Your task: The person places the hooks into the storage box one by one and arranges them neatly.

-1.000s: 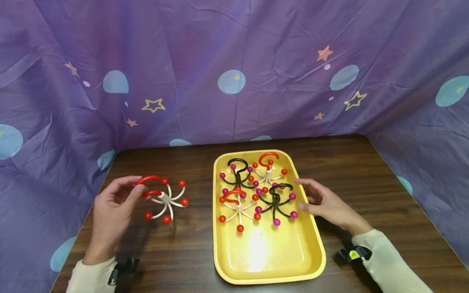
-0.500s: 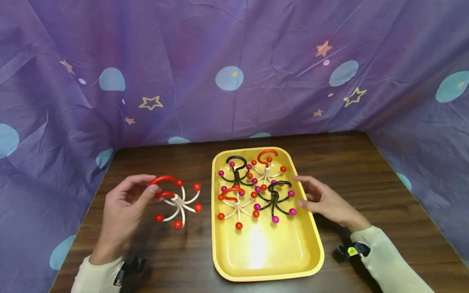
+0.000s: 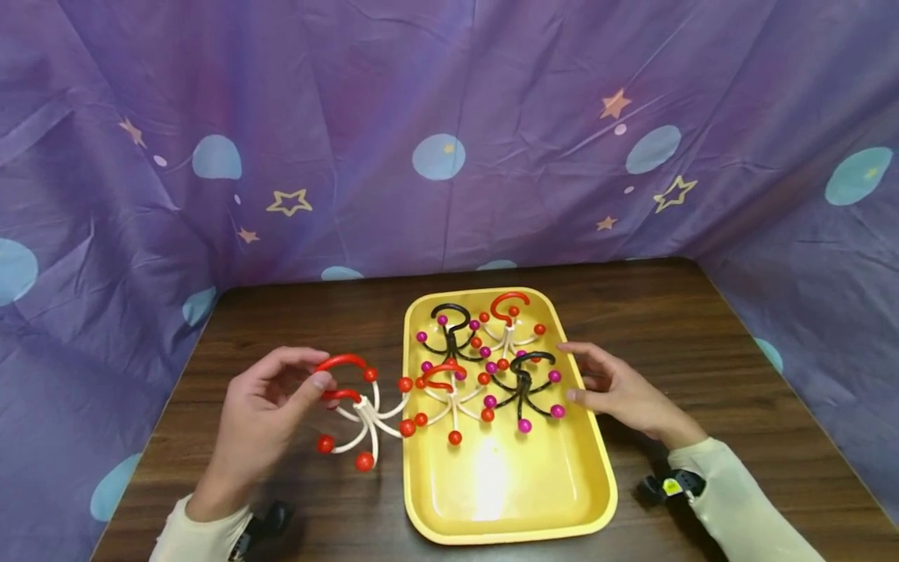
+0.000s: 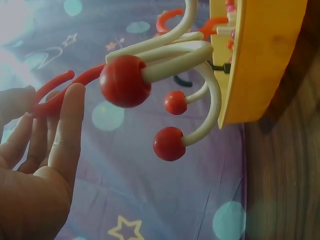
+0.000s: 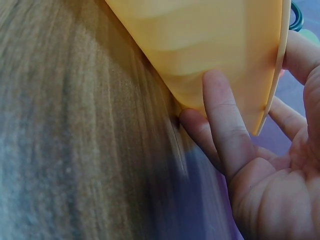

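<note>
My left hand (image 3: 263, 425) pinches the red hook of a multi-arm hanger (image 3: 368, 414) between thumb and fingers. Its white curved arms end in red balls, and it hangs at the left side of a yellow tray (image 3: 449, 503). Two of its balls overlap the tray's left rim in the head view; contact is unclear. The left wrist view shows the hanger's white arms (image 4: 175, 65) close to the tray wall (image 4: 260, 65). My right hand (image 3: 635, 394) holds the tray's right side, its rim (image 5: 280, 65) between digits inside and fingers (image 5: 222, 107) on the outer wall.
Several similar hangers stand hook-up in the tray's far half: black ones (image 3: 524, 378) with magenta balls and white ones (image 3: 453, 398) with red balls and hooks. A dark wooden table (image 3: 674, 312) bears the tray. Purple patterned cloth (image 3: 351, 101) hangs behind and at both sides.
My left hand has carried the hanger rightward and slightly nearer, from over the table to the tray's left rim. My right hand stays at the tray's right side.
</note>
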The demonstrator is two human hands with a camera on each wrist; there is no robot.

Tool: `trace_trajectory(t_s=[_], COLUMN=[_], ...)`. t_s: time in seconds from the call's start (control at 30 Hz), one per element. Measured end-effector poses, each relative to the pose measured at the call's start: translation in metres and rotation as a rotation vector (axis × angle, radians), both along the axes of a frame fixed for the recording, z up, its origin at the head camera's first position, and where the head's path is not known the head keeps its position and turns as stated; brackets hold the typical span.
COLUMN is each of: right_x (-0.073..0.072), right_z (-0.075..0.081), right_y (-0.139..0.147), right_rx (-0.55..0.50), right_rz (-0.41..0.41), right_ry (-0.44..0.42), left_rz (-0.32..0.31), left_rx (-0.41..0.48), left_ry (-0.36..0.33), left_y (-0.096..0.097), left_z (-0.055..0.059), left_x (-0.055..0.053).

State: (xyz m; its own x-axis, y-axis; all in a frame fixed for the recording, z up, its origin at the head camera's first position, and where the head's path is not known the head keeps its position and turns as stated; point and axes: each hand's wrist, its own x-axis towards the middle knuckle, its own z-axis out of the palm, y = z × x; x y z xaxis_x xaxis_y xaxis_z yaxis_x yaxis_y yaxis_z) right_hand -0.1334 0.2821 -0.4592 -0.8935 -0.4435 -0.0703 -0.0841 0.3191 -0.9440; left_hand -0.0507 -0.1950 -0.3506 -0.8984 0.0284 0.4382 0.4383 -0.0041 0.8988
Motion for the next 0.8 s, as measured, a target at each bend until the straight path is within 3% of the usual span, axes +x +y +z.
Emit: trace_trajectory(t_s=[0.27,0.5,0.8], right_x=[-0.001,-0.001,0.0], right_z=[0.002,0.001,0.002], right_y=[-0.001,0.0,-0.001], right_rx=[-0.002,-0.003,0.015], right_rz=[0.005,0.007,0.0], right_ry=[-0.007,-0.005,-0.003], left_rz=[-0.072,-0.19,-0.321], left_rx=[-0.08,-0.083,-0.072], left_ry=[0.025,-0.007,0.003], left_y=[0.018,0.041,0.074], left_z=[-0.002,-0.003,-0.01], left_x=[0.001,0.0,-0.004])
